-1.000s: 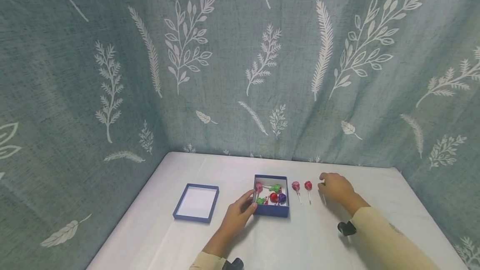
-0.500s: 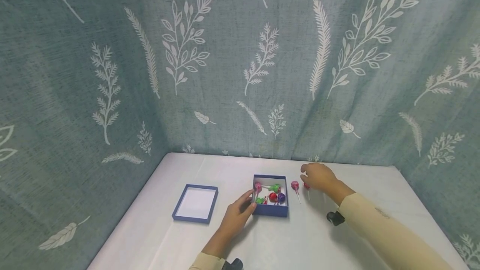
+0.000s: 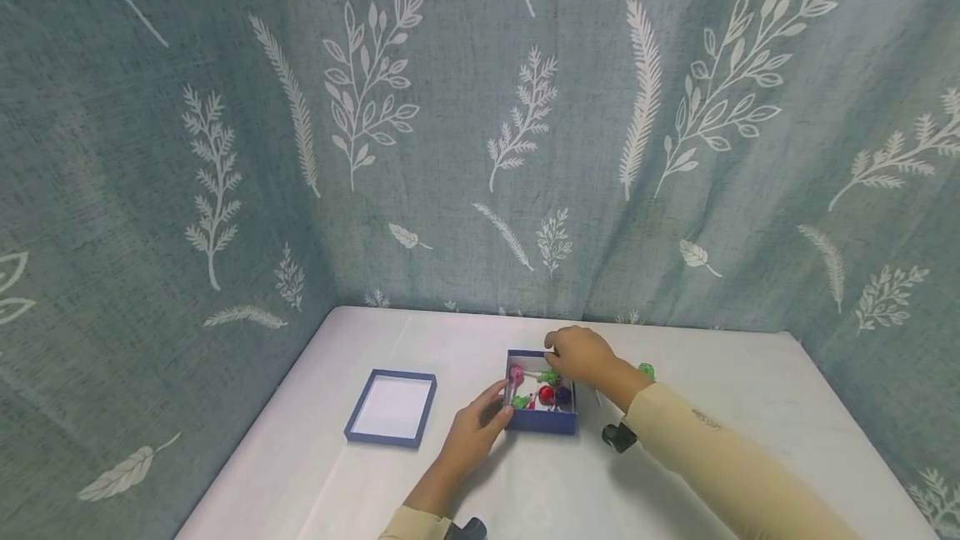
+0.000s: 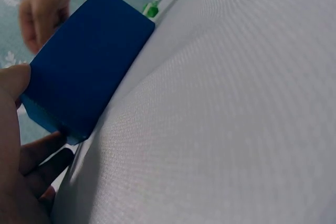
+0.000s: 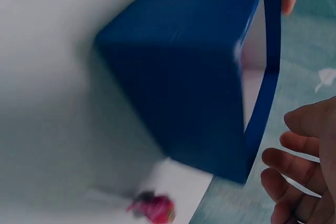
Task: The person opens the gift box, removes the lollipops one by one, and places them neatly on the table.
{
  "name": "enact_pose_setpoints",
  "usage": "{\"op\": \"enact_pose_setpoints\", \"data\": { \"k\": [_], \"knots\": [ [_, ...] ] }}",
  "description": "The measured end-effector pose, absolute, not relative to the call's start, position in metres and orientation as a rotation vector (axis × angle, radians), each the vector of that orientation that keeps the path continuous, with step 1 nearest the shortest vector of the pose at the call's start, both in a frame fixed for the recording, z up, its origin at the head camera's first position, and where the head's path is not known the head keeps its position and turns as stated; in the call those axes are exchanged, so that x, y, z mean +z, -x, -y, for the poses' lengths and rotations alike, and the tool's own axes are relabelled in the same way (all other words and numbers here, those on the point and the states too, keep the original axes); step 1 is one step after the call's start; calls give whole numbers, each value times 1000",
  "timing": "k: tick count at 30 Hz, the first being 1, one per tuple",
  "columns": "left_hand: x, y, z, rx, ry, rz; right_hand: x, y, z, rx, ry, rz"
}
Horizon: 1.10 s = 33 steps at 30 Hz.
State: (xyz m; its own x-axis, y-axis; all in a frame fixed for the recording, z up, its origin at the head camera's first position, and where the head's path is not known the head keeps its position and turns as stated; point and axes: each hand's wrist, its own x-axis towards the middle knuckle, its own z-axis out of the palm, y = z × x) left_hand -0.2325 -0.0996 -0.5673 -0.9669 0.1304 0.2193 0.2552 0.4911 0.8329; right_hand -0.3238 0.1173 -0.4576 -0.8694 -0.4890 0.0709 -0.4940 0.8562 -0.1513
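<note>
My left hand holds the near-left corner of a blue box, thumb at the front and fingers along the left side. Inside lie several wrapped lollipops, among them a red lollipop, a purple lollipop and a pink lollipop. Over the box's back right corner is my right hand, its fingers loosely bent. The right wrist view shows nothing between its fingertips. A pinkish-red lollipop lies on the table beside the box, mostly hidden by the right hand in the head view.
A shallow blue-rimmed lid with a white inside lies left of the box. A green lollipop shows behind the right forearm. Patterned blue-green cloth hangs behind the white table and along its sides.
My right hand has moved left from beyond the loose lollipops, across them, to the box's back right corner. A green lollipop is uncovered behind it. The left hand stays on the box.
</note>
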Motion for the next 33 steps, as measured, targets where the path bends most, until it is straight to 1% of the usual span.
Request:
{"op": "enact_pose_setpoints", "data": {
  "k": [5,10,26,33],
  "knots": [
    [-568,231,100,-1473,340,2597,-464,321,-95,246,-876,2979],
    [-569,231,101,-1465,344,2595,-472,318,-81,264,-903,2993],
    [-570,233,101,-1468,341,2611,-501,314,-68,294,-776,3104],
    [-566,233,101,-1470,332,2620,-504,310,-61,276,-709,3046]
  ]
}}
